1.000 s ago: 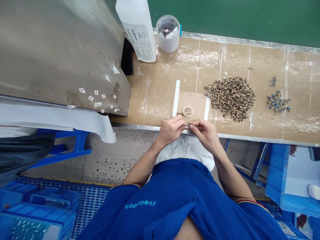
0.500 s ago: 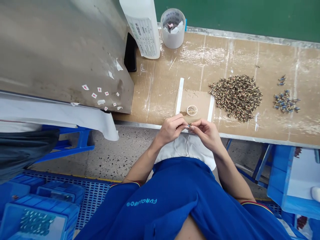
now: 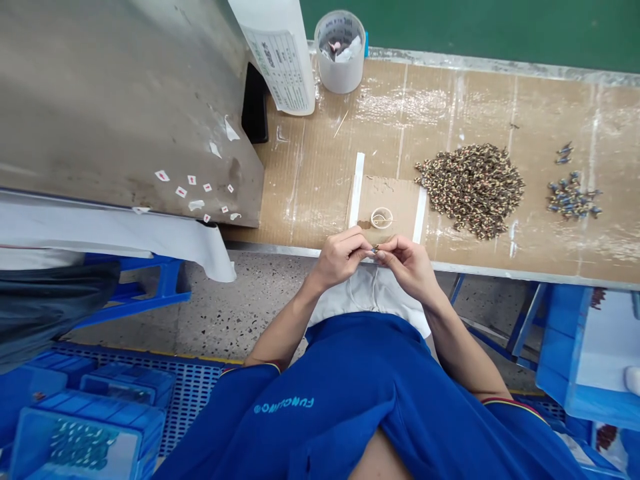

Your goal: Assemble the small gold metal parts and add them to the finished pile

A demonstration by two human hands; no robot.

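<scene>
Item under inspection: a small blue-and-metal part [image 3: 375, 249], too small to identify further, held directly in front of the cardboard pad [image 3: 400, 200], at the bench's front edge. The left hand [image 3: 340, 260] and right hand [image 3: 407, 267] meet there. The left fingertips [image 3: 367, 248] and right fingertips [image 3: 385, 248] are closed in a tight pinch on the part from either side, leaving almost no gap; the fingers hide the exact grip.

A clear ring with a fine wire [image 3: 381, 217] lies on the pad, just beyond the hands. To the pad's right is a heap of mottled brown beaded parts [image 3: 470, 191], then, well apart, a loose cluster of blue parts [image 3: 573, 200]. Behind the pad stand a plastic cup of scraps [image 3: 340, 50] and a white bottle [image 3: 273, 53].

Risks, in my judgement: the pinch sits over the edge, so a slip could drop the part to the speckled floor [image 3: 240, 313]. The unconfined heap could also scatter if knocked by a wrist, mixing with the blue cluster.
</scene>
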